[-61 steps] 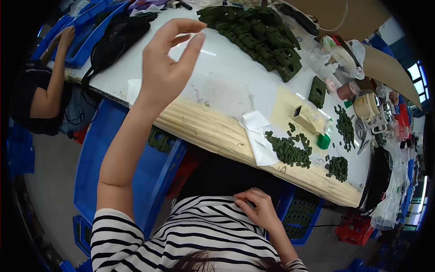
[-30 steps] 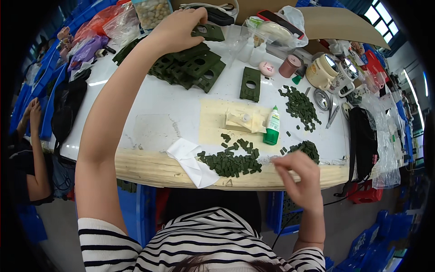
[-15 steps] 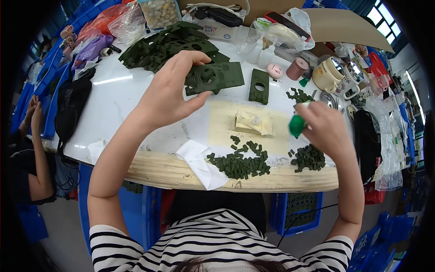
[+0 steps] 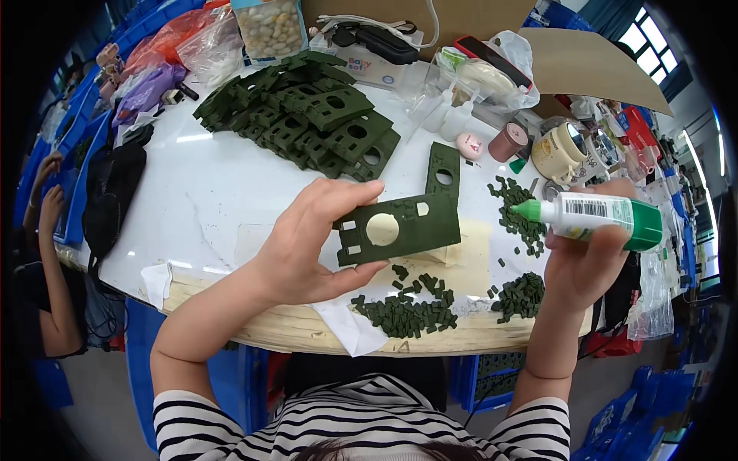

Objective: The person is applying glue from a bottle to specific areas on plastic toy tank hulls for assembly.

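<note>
The left hand (image 4: 307,246) now holds the green plate (image 4: 397,229) lower, nearer the body; the right hand (image 4: 588,257) has raised the glue bottle (image 4: 596,217), nozzle beside the plate.

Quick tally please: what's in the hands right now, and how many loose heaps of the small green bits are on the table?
Green flat panel with a round hole, in left hand: 1
Green-capped glue bottle, in right hand: 1
Heaps of small green bits: 3 (front, right front, behind the bottle tip)
Total: 5
</note>
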`<action>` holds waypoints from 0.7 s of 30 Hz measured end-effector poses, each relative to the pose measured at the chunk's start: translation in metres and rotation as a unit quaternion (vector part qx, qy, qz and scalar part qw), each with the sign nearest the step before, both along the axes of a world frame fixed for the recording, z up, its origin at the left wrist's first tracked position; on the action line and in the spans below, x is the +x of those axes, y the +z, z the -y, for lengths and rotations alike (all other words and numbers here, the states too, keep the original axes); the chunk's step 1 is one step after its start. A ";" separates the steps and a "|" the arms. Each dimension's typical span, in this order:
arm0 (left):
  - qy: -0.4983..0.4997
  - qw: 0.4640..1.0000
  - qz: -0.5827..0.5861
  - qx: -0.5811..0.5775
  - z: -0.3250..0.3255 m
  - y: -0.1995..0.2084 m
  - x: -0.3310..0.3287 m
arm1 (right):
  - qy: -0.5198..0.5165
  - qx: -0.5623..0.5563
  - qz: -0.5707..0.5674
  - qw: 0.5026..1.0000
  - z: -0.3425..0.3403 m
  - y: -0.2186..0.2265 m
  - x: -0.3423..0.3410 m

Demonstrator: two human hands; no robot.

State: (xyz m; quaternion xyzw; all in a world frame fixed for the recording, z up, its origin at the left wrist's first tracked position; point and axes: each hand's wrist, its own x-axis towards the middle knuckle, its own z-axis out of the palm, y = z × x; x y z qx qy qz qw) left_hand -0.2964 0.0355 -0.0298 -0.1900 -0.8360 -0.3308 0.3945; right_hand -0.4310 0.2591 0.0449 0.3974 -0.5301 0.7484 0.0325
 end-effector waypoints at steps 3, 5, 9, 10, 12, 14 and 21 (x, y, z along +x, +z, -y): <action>0.006 1.000 0.014 0.005 -0.004 0.001 0.004 | 0.003 0.086 -0.022 0.996 0.020 -0.023 -0.001; 0.017 0.998 0.057 0.024 -0.005 0.002 0.006 | 0.125 0.079 0.075 0.986 0.015 -0.042 -0.007; 0.021 0.993 0.110 0.022 -0.001 0.002 0.009 | 0.153 0.067 0.052 0.985 0.023 -0.060 -0.007; 0.023 0.992 0.120 0.042 -0.002 0.000 0.009 | 0.153 0.059 0.052 0.985 0.026 -0.060 -0.005; 0.018 0.994 0.109 0.022 -0.001 -0.001 0.006 | 0.156 0.079 0.079 0.981 0.026 -0.060 -0.002; 0.016 0.994 0.106 0.007 0.000 -0.001 0.006 | 0.166 0.083 0.098 0.978 0.027 -0.063 0.000; 0.019 0.994 0.105 -0.006 0.000 -0.002 0.005 | 0.167 0.069 0.111 0.977 0.028 -0.065 0.001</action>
